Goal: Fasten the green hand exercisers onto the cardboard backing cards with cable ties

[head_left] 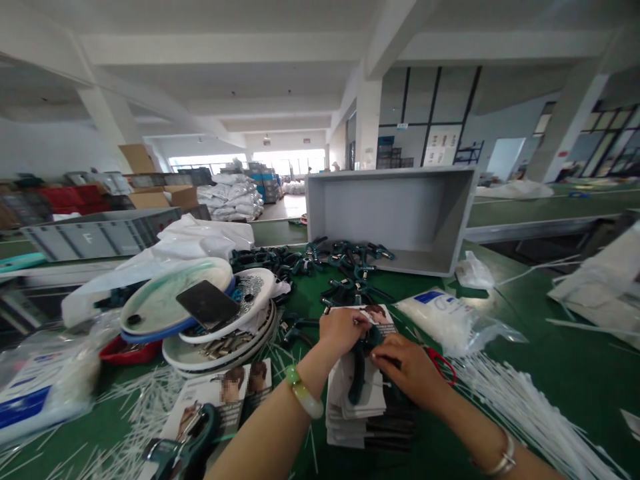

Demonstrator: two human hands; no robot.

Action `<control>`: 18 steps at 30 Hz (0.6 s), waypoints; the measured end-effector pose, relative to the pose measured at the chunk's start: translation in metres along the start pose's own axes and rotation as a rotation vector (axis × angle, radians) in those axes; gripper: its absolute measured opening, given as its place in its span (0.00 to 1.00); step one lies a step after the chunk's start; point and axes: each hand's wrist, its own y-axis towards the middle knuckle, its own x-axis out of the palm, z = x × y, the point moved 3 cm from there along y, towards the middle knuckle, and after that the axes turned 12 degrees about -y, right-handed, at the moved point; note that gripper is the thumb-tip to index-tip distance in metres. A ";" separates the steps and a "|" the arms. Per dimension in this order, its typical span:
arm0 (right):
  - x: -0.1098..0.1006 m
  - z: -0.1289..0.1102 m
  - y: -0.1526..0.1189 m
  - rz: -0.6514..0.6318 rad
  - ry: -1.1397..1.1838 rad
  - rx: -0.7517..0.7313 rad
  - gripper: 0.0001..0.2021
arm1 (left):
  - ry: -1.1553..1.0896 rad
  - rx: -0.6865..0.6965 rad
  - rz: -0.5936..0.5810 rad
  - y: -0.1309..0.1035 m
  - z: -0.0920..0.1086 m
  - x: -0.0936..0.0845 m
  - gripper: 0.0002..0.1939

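My left hand (345, 330) is closed in a pinch over the upper end of a dark green clamp (357, 373). What its fingertips hold is too small to make out. My right hand (407, 363) comes in from the other side, thumb and fingers bent together at the clamp's edge; what lies between them is hidden. Under the clamp is a printed card (385, 320) on a stack of white cards (345, 427). A thin white cable tie (379, 384) sticks out beside the clamp handle. Red-handled scissors (440, 363) lie just beyond my right hand.
Loose cable ties (530, 413) spread at right, near a plastic bag (440, 323). More clamps (350, 257) are piled before a grey crate (390, 213) on its side. Left are stacked plates of small parts (220, 353), a phone (207, 305) and a clamp on a card (195, 440).
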 end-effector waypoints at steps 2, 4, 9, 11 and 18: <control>0.005 0.004 -0.002 0.052 0.115 0.047 0.10 | -0.004 0.046 -0.022 -0.003 0.000 0.005 0.08; 0.008 0.008 -0.002 0.094 0.214 0.119 0.11 | -0.007 0.083 -0.036 -0.007 0.000 0.006 0.08; 0.018 0.017 0.003 0.080 0.399 0.320 0.13 | 0.011 0.230 -0.005 -0.018 0.001 0.006 0.08; 0.021 0.018 0.004 0.053 0.438 0.346 0.14 | 0.023 0.279 0.009 -0.022 0.000 0.007 0.08; 0.023 0.017 0.003 0.029 0.450 0.361 0.15 | 0.037 0.306 0.035 -0.026 -0.003 0.009 0.08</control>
